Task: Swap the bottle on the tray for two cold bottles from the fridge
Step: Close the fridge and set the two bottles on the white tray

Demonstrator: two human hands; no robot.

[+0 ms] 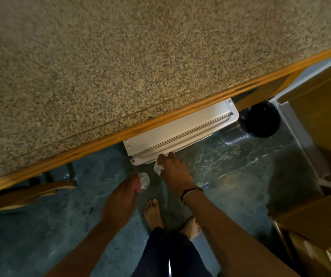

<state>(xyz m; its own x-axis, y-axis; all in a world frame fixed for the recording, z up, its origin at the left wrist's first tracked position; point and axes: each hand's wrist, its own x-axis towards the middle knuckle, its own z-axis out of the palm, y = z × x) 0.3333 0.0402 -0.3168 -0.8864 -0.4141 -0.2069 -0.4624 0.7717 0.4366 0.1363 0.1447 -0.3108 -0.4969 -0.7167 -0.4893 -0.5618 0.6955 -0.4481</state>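
Your right hand (175, 169) rests with its fingers (165, 156) on the edge of the white fridge door (180, 129), which stands ajar under the speckled worktop (100, 66), and something pale and clear, probably a bottle (157, 167), is tucked in that hand's palm. Your left hand (124, 193) has its fingers closed round a clear bottle with a pink cap (141, 181), just short of the door's corner. No tray shows in view, so you cannot tell whether the old bottle is off it. Judging by this, the cold bottles look fetched; closing the door and setting them on the tray remain.
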